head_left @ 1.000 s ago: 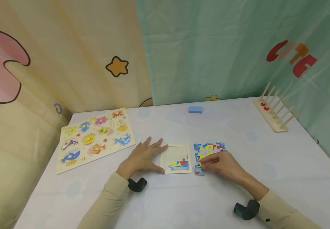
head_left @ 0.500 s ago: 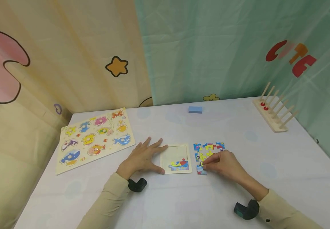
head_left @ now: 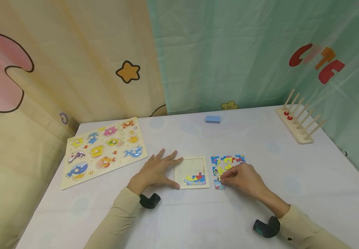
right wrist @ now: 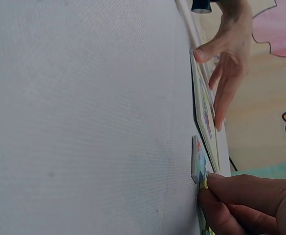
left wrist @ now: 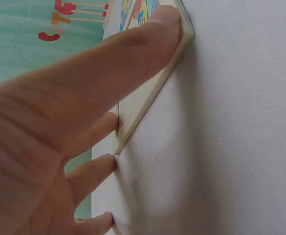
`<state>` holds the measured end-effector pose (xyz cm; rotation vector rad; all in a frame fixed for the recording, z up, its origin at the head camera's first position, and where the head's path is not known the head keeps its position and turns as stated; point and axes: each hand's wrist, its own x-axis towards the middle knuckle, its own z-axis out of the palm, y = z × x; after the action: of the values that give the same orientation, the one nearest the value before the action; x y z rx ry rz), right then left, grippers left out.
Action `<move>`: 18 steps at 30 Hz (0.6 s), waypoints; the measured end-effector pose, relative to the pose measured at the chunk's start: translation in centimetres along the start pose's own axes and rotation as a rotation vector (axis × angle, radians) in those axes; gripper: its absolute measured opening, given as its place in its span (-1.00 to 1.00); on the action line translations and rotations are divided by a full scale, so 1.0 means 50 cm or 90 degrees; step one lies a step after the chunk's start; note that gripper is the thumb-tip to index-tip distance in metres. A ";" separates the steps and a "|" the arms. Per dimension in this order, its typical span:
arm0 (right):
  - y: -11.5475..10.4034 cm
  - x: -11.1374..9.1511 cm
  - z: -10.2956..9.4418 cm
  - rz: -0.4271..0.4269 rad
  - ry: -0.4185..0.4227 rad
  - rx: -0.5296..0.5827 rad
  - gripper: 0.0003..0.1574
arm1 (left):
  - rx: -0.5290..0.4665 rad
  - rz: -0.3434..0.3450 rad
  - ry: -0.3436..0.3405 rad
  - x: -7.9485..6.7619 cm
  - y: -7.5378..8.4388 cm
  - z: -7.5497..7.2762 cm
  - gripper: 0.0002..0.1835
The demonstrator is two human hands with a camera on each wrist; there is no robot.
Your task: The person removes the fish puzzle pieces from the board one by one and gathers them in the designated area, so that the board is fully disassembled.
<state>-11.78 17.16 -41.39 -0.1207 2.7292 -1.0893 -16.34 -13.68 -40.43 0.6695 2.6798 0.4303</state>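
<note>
My left hand [head_left: 154, 174] lies with spread, straight fingers at the left side of a small wooden puzzle tray [head_left: 191, 187]. Its thumb presses the near left corner and a fingertip touches the far left corner. Joined puzzle pieces [head_left: 195, 180] fill the tray's near right part; the rest is bare board. To the right of the tray lie several loose jigsaw pieces [head_left: 227, 160], partly hidden by my right hand [head_left: 244, 180]. That hand pinches a blue jigsaw piece [head_left: 219, 185] at the near end of the group, its thumb and forefinger at the edge in the right wrist view.
A large peg puzzle board [head_left: 104, 152] with sea animals lies at the left. A blue block [head_left: 213, 119] sits near the back edge. At the back right stands a wooden peg rack [head_left: 299, 119] with red beads. Curtains hang behind the table.
My right hand has shifted slightly right and nearer, and the blue jigsaw piece has slid right with it, then both stay nearly still. The left hand and the tray keep their place.
</note>
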 end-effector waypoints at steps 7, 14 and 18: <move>-0.001 0.001 -0.003 -0.015 0.006 -0.009 -0.94 | -0.001 -0.004 -0.001 0.002 0.000 0.001 0.04; -0.021 0.018 0.005 -0.077 0.009 0.009 -0.91 | 0.002 -0.002 0.000 0.002 -0.002 0.001 0.04; -0.046 0.029 0.024 -0.096 -0.026 0.018 -0.87 | 0.002 0.000 0.000 0.002 -0.002 0.002 0.04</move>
<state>-12.96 14.50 -40.88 -0.3449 2.7032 -1.1497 -16.41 -13.71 -40.55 0.6701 2.6819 0.4259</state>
